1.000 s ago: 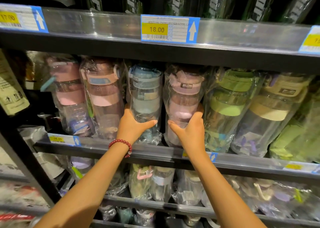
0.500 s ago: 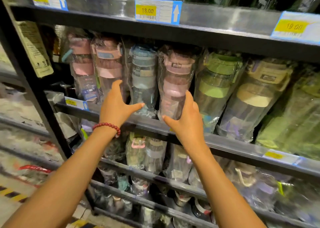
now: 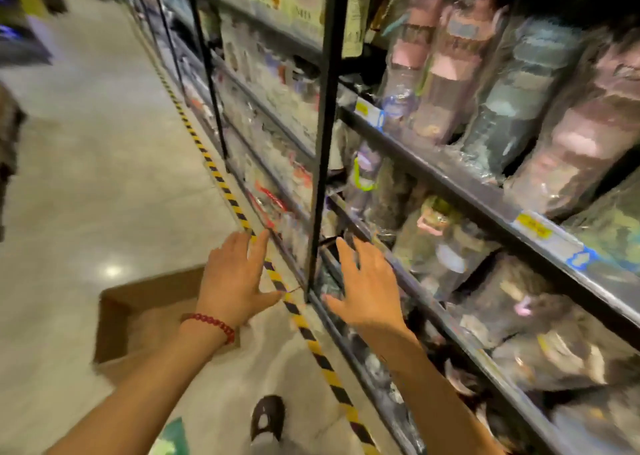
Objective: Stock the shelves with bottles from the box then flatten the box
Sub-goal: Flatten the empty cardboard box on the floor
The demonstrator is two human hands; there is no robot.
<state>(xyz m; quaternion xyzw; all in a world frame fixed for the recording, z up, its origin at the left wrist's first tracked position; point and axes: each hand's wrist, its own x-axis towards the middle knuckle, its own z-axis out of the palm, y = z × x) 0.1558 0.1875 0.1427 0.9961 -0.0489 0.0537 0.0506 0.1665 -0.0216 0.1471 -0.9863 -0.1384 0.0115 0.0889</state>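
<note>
i see my left hand (image 3: 239, 283) out in front of me with its fingers spread wide and nothing in it. a red bead bracelet (image 3: 207, 323) sits on that wrist. my right hand (image 3: 369, 292) is also spread flat and holds nothing — it hangs just beside the edge of the lower shelf (image 3: 398, 274), and i cannot tell if it touches the rail.

the cardboard box (image 3: 138, 316) sits on the floor (image 3: 86, 177) below my left hand, open at the top. the picture is too blurry for me to see if anything is inside it.

the bottles are on the shelves at my right, each in a clear plastic bag. on the upper shelf (image 3: 450, 181) two pink bottles (image 3: 446, 70) stand side by side, then a blue-grey bottle (image 3: 516, 87) next to them, then another pink bottle (image 3: 581, 132) further right. more wrapped bottles (image 3: 446, 247) fill the shelf under that one. a yellow price tag (image 3: 533, 226) is stuck on the upper shelf's front edge.

a black metal post (image 3: 322, 136) stands between my two hands — it runs up the front of the shelves. a yellow and black striped line (image 3: 214, 170) runs along the floor beside the shelves. my dark shoe (image 3: 267, 416) is near the bottom, next to that line.
</note>
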